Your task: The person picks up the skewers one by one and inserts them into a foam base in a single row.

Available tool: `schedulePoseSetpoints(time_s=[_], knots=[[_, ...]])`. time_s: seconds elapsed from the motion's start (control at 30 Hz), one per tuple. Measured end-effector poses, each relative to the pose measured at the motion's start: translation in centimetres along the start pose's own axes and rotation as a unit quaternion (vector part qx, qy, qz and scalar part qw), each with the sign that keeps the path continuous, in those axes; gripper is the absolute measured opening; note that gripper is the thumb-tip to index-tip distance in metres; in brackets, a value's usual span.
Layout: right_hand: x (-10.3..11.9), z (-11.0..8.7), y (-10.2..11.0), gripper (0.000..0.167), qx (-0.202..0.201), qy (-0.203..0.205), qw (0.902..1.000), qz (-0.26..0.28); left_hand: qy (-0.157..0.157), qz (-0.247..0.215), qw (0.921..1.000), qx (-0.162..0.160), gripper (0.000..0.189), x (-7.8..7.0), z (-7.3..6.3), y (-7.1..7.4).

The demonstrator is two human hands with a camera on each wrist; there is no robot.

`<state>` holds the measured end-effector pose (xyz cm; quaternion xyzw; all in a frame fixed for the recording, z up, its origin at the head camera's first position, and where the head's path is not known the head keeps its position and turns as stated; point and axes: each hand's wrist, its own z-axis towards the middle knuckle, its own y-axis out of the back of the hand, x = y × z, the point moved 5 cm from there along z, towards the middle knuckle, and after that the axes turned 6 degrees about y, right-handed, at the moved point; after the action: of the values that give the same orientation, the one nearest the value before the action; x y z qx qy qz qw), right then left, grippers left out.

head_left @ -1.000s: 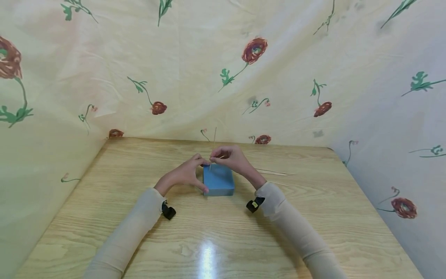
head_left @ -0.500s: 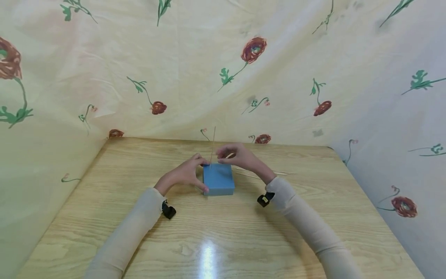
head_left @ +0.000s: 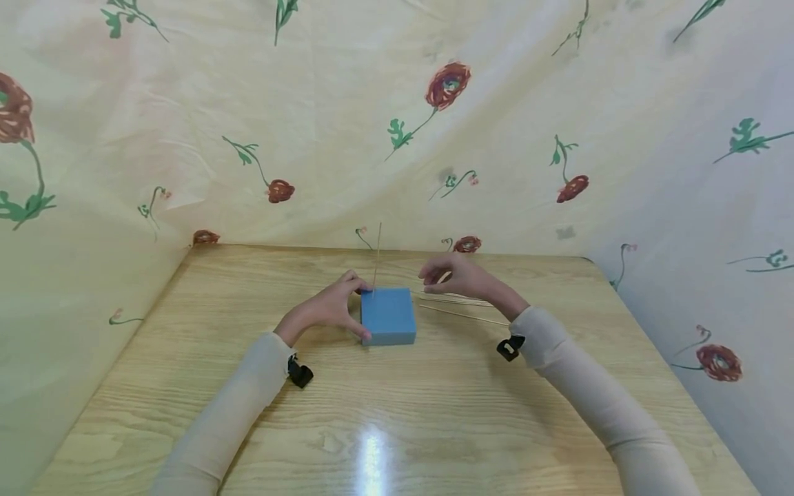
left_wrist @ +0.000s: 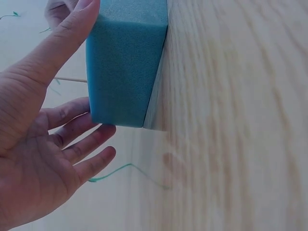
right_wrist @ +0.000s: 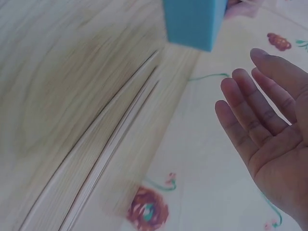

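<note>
A blue foam block (head_left: pixel 389 313) lies on the wooden table. My left hand (head_left: pixel 329 308) holds it at its left side, thumb at the near corner and fingertips at the far one. One thin wooden stick (head_left: pixel 377 258) stands nearly upright from the block's top, close to the far left corner. To the right of the block, my right hand (head_left: pixel 462 281) hovers above the table, and in the right wrist view its fingers (right_wrist: pixel 248 103) are relaxed around nothing. Several loose thin sticks (head_left: pixel 462 315) lie below that hand, partly hidden by it and the forearm.
The wooden table (head_left: pixel 397 406) stretches toward me in front of the block. A pale cloth (head_left: pixel 347 117) with red flowers hangs behind the table and along both sides. Each wrist wears a small black camera (head_left: pixel 300 373).
My right hand has let go of the upright stick and moved right, over the loose sticks. The stick stands by itself in the block. My left hand keeps its place.
</note>
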<state>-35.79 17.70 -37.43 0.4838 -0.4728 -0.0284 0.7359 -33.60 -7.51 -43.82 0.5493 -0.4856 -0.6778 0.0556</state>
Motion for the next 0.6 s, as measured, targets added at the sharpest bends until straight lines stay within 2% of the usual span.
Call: schedulePoseSetpoints(time_s=[0.37,0.6], knots=[[-2.3,-2.1,0.3,0.017,0.057,0.01,0.9967,-0.056,-0.01,-0.013,0.9998,0.01,0.094,0.3,0.6,0.0],[-3.4,-3.2,0.2,0.015,0.085,-0.012,0.9946,-0.059,-0.014,-0.021,0.9994,0.024,0.095,0.4,0.9,0.1]])
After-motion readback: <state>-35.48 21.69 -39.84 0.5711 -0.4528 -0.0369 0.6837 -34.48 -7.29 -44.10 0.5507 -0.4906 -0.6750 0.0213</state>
